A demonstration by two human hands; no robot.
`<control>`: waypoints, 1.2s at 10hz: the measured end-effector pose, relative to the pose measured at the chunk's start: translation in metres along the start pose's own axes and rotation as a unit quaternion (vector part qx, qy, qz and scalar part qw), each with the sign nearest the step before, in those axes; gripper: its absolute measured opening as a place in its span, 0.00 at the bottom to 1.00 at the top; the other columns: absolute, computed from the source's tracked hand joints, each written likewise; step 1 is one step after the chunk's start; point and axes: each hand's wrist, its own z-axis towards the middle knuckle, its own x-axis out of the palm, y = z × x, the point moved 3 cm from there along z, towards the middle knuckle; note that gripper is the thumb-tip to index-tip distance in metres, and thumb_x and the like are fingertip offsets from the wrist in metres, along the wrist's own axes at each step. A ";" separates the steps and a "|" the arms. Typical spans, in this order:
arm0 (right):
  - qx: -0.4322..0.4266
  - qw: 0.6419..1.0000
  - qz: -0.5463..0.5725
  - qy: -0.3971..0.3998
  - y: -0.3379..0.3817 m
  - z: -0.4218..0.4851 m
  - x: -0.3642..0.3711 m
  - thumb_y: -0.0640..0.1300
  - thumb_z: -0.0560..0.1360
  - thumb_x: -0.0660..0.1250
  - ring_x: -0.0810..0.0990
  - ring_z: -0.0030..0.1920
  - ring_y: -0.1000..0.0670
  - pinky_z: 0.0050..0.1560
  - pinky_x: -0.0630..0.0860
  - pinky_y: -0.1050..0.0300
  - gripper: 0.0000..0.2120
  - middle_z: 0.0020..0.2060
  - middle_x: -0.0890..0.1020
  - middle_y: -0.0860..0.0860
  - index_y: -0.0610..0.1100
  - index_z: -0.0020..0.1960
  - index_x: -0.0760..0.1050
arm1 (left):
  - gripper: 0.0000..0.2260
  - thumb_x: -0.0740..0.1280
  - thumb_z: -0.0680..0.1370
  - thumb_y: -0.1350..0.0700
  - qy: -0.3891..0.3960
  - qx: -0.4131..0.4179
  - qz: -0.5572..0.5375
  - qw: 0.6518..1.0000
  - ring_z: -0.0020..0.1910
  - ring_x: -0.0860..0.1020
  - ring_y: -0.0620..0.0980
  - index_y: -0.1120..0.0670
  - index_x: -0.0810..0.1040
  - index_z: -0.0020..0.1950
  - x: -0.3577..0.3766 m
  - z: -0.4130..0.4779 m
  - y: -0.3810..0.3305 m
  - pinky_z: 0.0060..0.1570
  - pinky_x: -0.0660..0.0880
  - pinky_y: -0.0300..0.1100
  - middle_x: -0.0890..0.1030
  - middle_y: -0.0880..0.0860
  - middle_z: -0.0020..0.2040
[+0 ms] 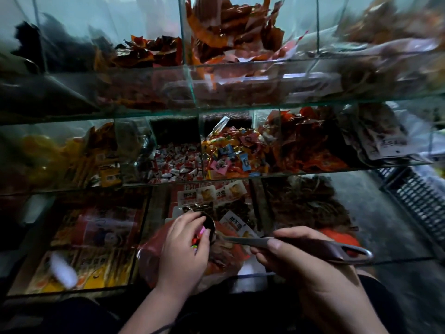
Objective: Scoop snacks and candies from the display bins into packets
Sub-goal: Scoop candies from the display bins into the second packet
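Note:
My right hand (301,259) grips the handle of a long metal ladle (313,245) whose dark bowl (210,226) tips over a red plastic packet (151,254). My left hand (183,247) curls at the packet's mouth beside the ladle bowl, with small pink and coloured candies (198,233) under its fingers. The packet sits low at the front of the bottom glass bin. On the middle shelf, a bin of mixed coloured candies (231,150) stands beside a bin of red-and-white wrapped candies (173,162).
Glass display bins (192,92) rise in three tiers, filled with orange and red snack packs (228,32). Yellow packs (72,160) fill the middle left bin. Boxed snacks (91,237) lie bottom left. A black plastic crate (419,198) stands on the floor at right.

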 end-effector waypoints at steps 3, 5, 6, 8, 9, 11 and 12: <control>-0.142 0.982 0.126 0.002 0.065 0.023 0.020 0.36 0.70 0.70 0.89 0.38 0.47 0.39 0.85 0.51 0.04 0.32 0.86 0.48 0.41 0.43 0.76 | 0.21 0.62 0.79 0.41 -0.005 -0.116 -0.256 0.960 0.68 0.73 0.48 0.49 0.77 0.68 0.009 0.111 -0.034 0.69 0.71 0.52 0.76 0.49 0.67; -0.355 0.905 -0.220 -0.074 0.081 0.074 0.022 0.39 0.76 0.73 0.87 0.47 0.56 0.48 0.83 0.58 0.05 0.41 0.87 0.49 0.49 0.45 0.83 | 0.24 0.58 0.82 0.38 0.048 -0.178 -0.183 0.966 0.70 0.71 0.53 0.48 0.72 0.73 0.021 0.119 -0.010 0.69 0.69 0.56 0.74 0.51 0.70; -0.490 0.733 -0.470 0.048 0.085 0.079 0.032 0.33 0.74 0.74 0.84 0.49 0.58 0.52 0.80 0.63 0.10 0.47 0.85 0.54 0.46 0.49 0.82 | 0.29 0.58 0.79 0.33 0.091 -0.185 -0.185 0.961 0.74 0.68 0.52 0.46 0.67 0.76 0.021 0.117 -0.001 0.72 0.66 0.57 0.71 0.49 0.74; -0.492 0.660 -0.557 0.106 0.078 0.047 0.043 0.48 0.71 0.69 0.81 0.61 0.48 0.59 0.78 0.57 0.17 0.63 0.81 0.46 0.44 0.57 0.82 | 0.35 0.56 0.76 0.28 0.126 -0.165 -0.187 0.960 0.76 0.64 0.51 0.43 0.62 0.78 0.021 0.119 -0.003 0.74 0.63 0.57 0.67 0.48 0.77; -0.513 0.674 -0.524 0.091 0.070 0.031 0.043 0.41 0.75 0.71 0.81 0.63 0.53 0.64 0.76 0.59 0.10 0.63 0.82 0.45 0.43 0.55 0.83 | 0.38 0.57 0.73 0.26 0.143 -0.184 -0.207 0.950 0.77 0.63 0.51 0.42 0.59 0.80 0.021 0.120 -0.005 0.74 0.62 0.57 0.64 0.48 0.78; -0.050 0.824 -0.499 0.263 0.074 0.045 0.053 0.28 0.83 0.52 0.75 0.43 0.63 0.38 0.70 0.75 0.19 0.66 0.73 0.35 0.27 0.73 0.61 | 0.32 0.61 0.76 0.32 0.129 -0.181 -0.225 0.949 0.74 0.67 0.47 0.42 0.62 0.78 -0.009 0.094 -0.003 0.69 0.66 0.45 0.68 0.46 0.76; 0.000 0.753 -0.578 0.314 0.051 0.027 0.052 0.31 0.84 0.54 0.73 0.22 0.71 0.35 0.70 0.77 0.17 0.40 0.80 0.53 0.38 0.71 0.67 | 0.23 0.67 0.78 0.41 0.008 -0.188 -0.120 0.975 0.67 0.73 0.46 0.44 0.70 0.72 -0.047 0.059 0.024 0.62 0.70 0.44 0.75 0.45 0.68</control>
